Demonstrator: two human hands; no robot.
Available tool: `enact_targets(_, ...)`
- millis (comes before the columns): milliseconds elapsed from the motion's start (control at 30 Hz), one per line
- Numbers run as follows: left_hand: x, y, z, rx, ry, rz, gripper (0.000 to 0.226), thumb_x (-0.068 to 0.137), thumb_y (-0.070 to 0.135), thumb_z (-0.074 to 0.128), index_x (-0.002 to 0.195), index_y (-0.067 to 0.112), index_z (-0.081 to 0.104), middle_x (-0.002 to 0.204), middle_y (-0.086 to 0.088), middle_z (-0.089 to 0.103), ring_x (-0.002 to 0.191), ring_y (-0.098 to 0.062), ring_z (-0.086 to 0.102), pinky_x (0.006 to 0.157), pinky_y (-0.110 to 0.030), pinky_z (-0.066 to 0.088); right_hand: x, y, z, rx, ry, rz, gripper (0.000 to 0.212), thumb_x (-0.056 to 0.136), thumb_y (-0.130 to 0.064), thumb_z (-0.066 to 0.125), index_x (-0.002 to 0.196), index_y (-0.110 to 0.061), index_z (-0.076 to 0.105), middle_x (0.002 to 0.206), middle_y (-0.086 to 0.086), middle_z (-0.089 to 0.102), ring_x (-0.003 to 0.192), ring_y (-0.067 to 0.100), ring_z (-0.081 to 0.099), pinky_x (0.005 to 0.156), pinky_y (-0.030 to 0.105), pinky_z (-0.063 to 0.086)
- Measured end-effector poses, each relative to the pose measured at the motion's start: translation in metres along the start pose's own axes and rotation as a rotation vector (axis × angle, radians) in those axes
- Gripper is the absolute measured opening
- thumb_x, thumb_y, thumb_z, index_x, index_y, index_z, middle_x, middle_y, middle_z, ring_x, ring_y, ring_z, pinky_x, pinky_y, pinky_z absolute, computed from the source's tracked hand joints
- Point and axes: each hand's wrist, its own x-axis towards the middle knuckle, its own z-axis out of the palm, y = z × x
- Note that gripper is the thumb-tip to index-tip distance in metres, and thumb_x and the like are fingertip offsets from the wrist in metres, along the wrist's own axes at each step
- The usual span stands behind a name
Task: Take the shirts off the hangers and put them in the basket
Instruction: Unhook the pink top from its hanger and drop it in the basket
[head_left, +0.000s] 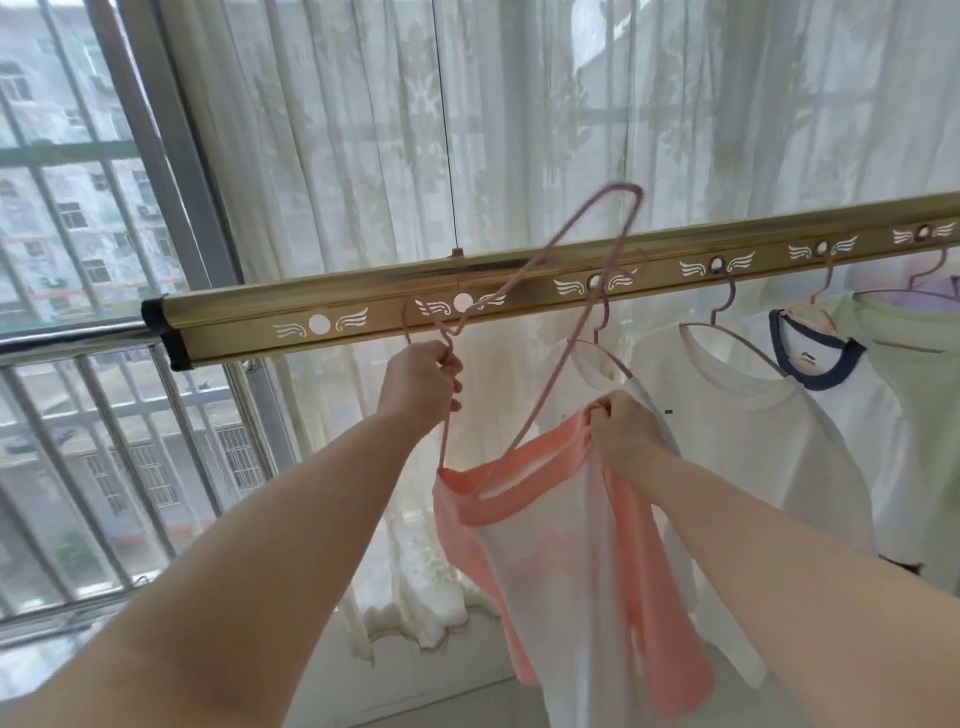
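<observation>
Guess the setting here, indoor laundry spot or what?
Likely an enclosed home balcony used for drying clothes: a gold drying rail hung with shirts on hangers, sheer curtains, and a barred window facing apartment blocks.

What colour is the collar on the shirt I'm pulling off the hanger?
Salmon pink, on the shirt held in the right hand; head view.

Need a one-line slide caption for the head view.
Left hand tilts a pink hanger while right hand pulls the pink-and-white shirt off it, below the drying rail.
</observation>
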Motion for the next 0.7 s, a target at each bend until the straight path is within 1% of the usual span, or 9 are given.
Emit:
enact_targets(67,0.001,-0.008,0.001,-0.051,0.051,-0.036,0.021,0.096,0.004,0.046,0.087,0.012,0.063,0.083,-0.010,0.067,0.066,-0.024,0.067,0.050,-0.030,0.053,-0.003,-0.005,0.002,-0.015,-0.132,-0.045,0.021,0.098,-0.012,0.036,0.104,-0.009,0.056,0.097,0.004,0.058,0.079,0.014,0.052,0.067,0.023,0.037)
enact_targets(133,0.002,-0.010,0.002,-0.175,0.102,-0.103,0.018,0.096,0.006,0.049,0.086,0.011,0.063,0.080,-0.011,0.068,0.063,-0.025,0.069,0.060,-0.037,0.059,-0.007,-0.007,0.006,-0.128,-0.302,-0.088,0.019,0.098,-0.011,0.039,0.102,-0.010,0.058,0.088,0.000,0.056,0.079,0.013,0.050,0.069,0.021,0.037)
enact_targets(200,0.004,-0.007,0.001,-0.291,0.122,-0.156,0.019,0.097,0.007,0.048,0.084,0.011,0.061,0.079,-0.012,0.068,0.066,-0.027,0.071,0.064,-0.038,0.061,-0.009,-0.003,0.014,-0.182,-0.339,-0.069,0.015,0.097,-0.011,0.039,0.094,-0.013,0.055,0.079,-0.005,0.051,0.075,0.013,0.050,0.066,0.021,0.038)
enact_targets(267,0.004,-0.004,-0.001,-0.322,0.093,-0.148,0.020,0.098,0.006,0.046,0.084,0.011,0.060,0.079,-0.011,0.067,0.067,-0.027,0.071,0.063,-0.037,0.061,-0.010,0.001,0.018,-0.142,-0.292,-0.024,0.017,0.096,-0.010,0.037,0.090,-0.013,0.052,0.079,-0.002,0.053,0.072,0.014,0.051,0.062,0.022,0.040)
enact_targets(400,0.001,-0.007,-0.009,-0.070,0.014,0.068,0.028,0.097,0.002,0.041,0.083,0.014,0.062,0.081,-0.006,0.065,0.069,-0.021,0.063,0.054,-0.026,0.050,-0.005,0.005,0.007,-0.143,-0.172,0.042,0.017,0.096,-0.011,0.037,0.100,-0.010,0.053,0.094,0.005,0.056,0.082,0.020,0.051,0.057,0.023,0.037)
enact_targets(467,-0.001,-0.015,-0.012,0.126,-0.053,0.218,0.027,0.097,0.002,0.043,0.085,0.012,0.065,0.084,-0.004,0.066,0.075,-0.019,0.064,0.066,-0.030,0.054,0.000,0.006,-0.001,-0.170,-0.136,0.040,0.020,0.096,-0.013,0.041,0.108,-0.006,0.056,0.095,0.005,0.055,0.084,0.022,0.051,0.069,0.028,0.043)
enact_targets(533,0.002,-0.024,-0.013,0.293,-0.102,0.360,0.022,0.097,0.002,0.048,0.093,0.011,0.068,0.091,-0.003,0.068,0.083,-0.018,0.066,0.079,-0.033,0.057,0.004,0.009,-0.006,-0.108,-0.108,0.044,0.022,0.095,-0.013,0.042,0.106,-0.006,0.059,0.087,0.002,0.058,0.080,0.024,0.058,0.078,0.035,0.050)
enact_targets(600,0.007,-0.031,-0.012,0.396,-0.126,0.447,0.021,0.096,0.002,0.051,0.100,0.012,0.069,0.097,-0.001,0.069,0.089,-0.017,0.068,0.081,-0.031,0.056,0.004,0.009,-0.010,-0.057,-0.118,0.059,0.020,0.096,-0.011,0.040,0.097,-0.010,0.060,0.080,-0.002,0.057,0.070,0.020,0.058,0.068,0.031,0.049)
enact_targets(700,0.017,-0.038,-0.007,0.467,-0.149,0.521,0.025,0.095,-0.002,0.052,0.107,0.012,0.069,0.107,-0.006,0.071,0.098,-0.019,0.069,0.084,-0.026,0.053,0.005,0.007,-0.010,-0.054,-0.138,0.037,0.018,0.099,-0.013,0.040,0.095,-0.015,0.057,0.079,0.001,0.058,0.062,0.013,0.051,0.054,0.021,0.040)
